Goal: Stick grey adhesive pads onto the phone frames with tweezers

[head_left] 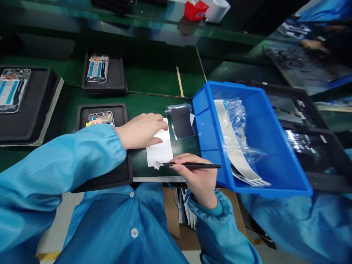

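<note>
My right hand (196, 179) is closed around black tweezers (202, 165). At their tip is a small silvery-grey strip (157, 165), over the lower edge of a white sheet of paper (161, 148). My left hand (143, 131) rests over the upper left of that sheet, fingers spread and slightly bent, with nothing visible in it. Under my left sleeve, a phone with its inside exposed (103, 117) lies on a black foam tray (121, 176), partly hidden by the arm. Right of the sheet lies a dark film in a clear sleeve (181, 123).
A blue bin (286, 176) holding grey-white strips (233, 150) and clear plastic (238, 117) stands on the right. More opened phones (98, 68) sit on black trays (118, 75) at the back and left. A red box (195, 11) is on the shelf. Another person's blue sleeve (280, 220) shows at right.
</note>
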Available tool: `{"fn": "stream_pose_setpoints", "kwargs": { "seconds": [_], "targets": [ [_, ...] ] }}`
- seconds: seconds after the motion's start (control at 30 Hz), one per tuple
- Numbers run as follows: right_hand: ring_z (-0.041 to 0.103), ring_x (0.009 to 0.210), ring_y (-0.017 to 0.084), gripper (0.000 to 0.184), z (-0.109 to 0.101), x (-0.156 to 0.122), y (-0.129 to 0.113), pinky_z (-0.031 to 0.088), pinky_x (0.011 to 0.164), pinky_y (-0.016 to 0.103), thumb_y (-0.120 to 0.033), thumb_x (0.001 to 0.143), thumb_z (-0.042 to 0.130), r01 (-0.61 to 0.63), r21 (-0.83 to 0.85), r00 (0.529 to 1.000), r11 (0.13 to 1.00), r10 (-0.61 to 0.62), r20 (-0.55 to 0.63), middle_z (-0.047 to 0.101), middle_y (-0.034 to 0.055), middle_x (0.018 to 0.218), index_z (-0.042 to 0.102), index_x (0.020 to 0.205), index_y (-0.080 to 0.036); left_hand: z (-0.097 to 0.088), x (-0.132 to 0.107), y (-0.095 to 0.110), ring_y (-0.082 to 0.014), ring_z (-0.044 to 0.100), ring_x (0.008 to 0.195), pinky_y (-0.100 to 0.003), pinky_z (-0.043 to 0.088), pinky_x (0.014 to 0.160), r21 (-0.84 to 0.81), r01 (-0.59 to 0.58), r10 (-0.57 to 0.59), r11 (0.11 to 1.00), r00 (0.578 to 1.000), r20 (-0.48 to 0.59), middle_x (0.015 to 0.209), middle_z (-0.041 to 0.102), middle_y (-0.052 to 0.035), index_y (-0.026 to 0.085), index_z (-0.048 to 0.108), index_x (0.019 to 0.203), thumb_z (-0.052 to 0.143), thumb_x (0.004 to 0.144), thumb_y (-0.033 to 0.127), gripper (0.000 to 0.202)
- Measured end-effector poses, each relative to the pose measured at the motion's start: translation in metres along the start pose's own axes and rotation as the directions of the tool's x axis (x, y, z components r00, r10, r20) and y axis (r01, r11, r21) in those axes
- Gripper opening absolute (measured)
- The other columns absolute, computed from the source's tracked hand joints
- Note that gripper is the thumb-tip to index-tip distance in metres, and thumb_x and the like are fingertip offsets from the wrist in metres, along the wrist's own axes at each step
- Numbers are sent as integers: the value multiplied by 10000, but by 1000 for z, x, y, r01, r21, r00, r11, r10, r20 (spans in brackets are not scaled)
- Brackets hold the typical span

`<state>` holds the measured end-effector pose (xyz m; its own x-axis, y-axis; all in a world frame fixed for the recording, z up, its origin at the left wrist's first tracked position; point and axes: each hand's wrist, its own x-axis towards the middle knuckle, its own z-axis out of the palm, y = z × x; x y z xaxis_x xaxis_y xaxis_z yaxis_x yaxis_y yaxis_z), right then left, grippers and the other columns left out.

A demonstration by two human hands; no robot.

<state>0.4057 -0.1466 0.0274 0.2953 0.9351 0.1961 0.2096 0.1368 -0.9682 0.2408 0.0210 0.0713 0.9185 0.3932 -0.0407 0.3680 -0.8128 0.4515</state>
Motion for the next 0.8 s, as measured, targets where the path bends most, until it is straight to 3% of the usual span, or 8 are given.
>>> {"fn": "stream_pose_setpoints", "kwargs": {
  "seconds": [0.03,0.1,0.27,0.37,0.57,0.8],
  "targets": [
    [740,680,188,126,4,2,-7,612,678,298,-154,720,845,17,17,1000,1000,-17,5,786,11,749,786,765,-255,-10,-14,5,-212,635,979,-324,458,852,-95,59,-64,994,997,-51,1070,703,-75,171,705,1107,626,908,315,257],
    [740,675,182,154,15,5,-19,612,663,285,-122,717,841,48,48,998,998,-50,30,786,8,746,788,771,-256,-23,-44,13,-141,615,747,-262,444,703,-308,157,-177,938,984,-36,824,688,-9,187,743,955,630,904,387,235],
    [742,684,171,172,48,10,-32,609,653,263,-107,716,844,75,91,991,993,-84,107,789,0,754,788,775,-258,-19,-102,17,-75,522,589,-195,375,527,-605,301,-272,737,952,142,675,616,48,191,744,819,693,819,321,140],
    [744,701,172,128,67,8,-31,610,647,262,-154,742,838,20,95,995,995,-29,93,790,6,783,788,801,-255,-8,-121,11,-66,500,579,-181,369,527,-676,325,-359,661,929,95,635,589,50,173,724,773,656,813,230,98],
    [744,709,175,86,99,5,-28,618,653,273,-224,764,835,-75,132,991,988,60,118,789,12,802,784,824,-256,3,-147,0,-56,464,565,-175,346,513,-785,283,-512,552,857,-51,626,584,47,164,720,760,676,815,226,94],
    [735,667,206,109,122,6,-22,631,593,326,-301,749,853,-164,167,983,972,147,114,778,40,781,781,799,-237,3,-161,-10,-61,472,577,-190,341,516,-788,244,-526,566,843,-117,641,591,48,182,734,783,674,820,175,71]
  ]
}}
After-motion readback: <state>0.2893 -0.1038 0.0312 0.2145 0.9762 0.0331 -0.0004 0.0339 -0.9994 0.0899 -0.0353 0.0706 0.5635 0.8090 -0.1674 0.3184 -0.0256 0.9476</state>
